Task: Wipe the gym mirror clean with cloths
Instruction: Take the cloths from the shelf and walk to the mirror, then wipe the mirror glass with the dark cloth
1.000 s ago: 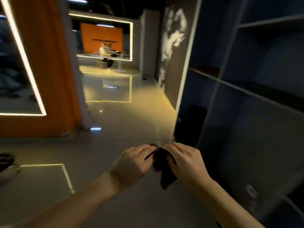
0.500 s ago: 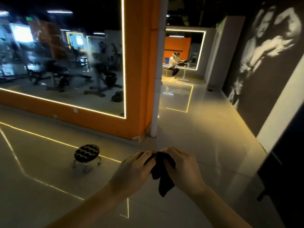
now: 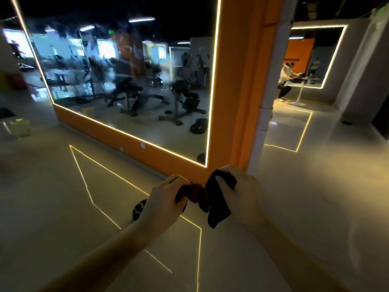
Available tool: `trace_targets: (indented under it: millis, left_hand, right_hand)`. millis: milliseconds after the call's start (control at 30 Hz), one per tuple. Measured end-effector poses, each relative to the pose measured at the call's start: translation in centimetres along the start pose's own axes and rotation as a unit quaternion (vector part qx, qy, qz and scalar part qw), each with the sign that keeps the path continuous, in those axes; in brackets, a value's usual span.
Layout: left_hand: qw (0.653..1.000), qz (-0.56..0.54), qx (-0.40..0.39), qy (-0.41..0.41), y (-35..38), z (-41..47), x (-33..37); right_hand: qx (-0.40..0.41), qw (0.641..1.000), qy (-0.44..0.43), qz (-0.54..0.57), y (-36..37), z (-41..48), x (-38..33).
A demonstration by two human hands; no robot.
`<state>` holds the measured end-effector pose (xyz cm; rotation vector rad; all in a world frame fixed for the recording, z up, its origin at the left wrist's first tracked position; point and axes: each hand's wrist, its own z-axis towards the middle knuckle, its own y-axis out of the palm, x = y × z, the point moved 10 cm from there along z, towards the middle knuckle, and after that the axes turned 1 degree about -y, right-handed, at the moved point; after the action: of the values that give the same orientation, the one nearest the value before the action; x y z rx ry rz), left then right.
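A large gym mirror [image 3: 130, 81] with a lit edge fills the orange wall [image 3: 237, 102] ahead and to the left; its glass looks streaked. Low in the middle of the view, my left hand [image 3: 162, 199] grips a bunched brownish cloth [image 3: 189, 191]. My right hand [image 3: 244, 197] holds a dark cloth [image 3: 216, 204] that hangs down below the fingers. The two cloths touch between my hands. Both hands are well short of the mirror, near its lower right corner.
A small round black stool [image 3: 137, 209] stands on the floor, partly hidden by my left wrist. A white pipe [image 3: 267, 102] runs down the wall's right edge. Beyond it a person sits at a round white table [image 3: 299, 95]. Glowing lines cross the floor [image 3: 63, 207].
The view has swung left, from blue shelving to the mirror wall. My hands have drawn slightly apart, so the two cloths now show separately between them.
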<state>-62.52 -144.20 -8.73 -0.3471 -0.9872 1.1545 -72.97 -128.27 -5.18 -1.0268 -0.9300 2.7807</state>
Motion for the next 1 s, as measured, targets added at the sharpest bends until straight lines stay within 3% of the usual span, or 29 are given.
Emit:
trace_targets:
  millis: [167, 400, 533, 733, 900, 1000]
  left_hand:
    - [0.998, 0.010, -0.037, -0.051, 3.6, 9.0, -9.4]
    - [0.984, -0.022, -0.151, -0.098, 12.9, 21.2, -24.5]
    - [0.946, -0.106, -0.247, -0.181, 20.4, 26.7, -34.6]
    - [0.895, -0.126, -0.367, -0.221, 31.2, 32.6, -44.3]
    - [0.815, -0.097, -0.512, -0.256, 39.8, 34.6, -51.5]
    - [0.779, -0.167, -0.522, -0.304, 41.1, 37.0, -54.8]
  right_hand:
    - [-0.011, 0.999, 0.035, 0.027, 4.8, 10.9, 5.5]
    - [-0.060, 0.984, 0.157, 0.057, 14.5, 23.8, 17.2]
    - [-0.046, 0.971, 0.229, 0.059, 19.9, 28.1, 23.9]
    - [-0.062, 0.953, 0.294, 0.045, 27.5, 32.0, 32.6]
    - [-0.098, 0.926, 0.360, 0.064, 35.0, 34.2, 40.1]
    - [-0.112, 0.888, 0.431, 0.114, 39.3, 36.0, 44.8]
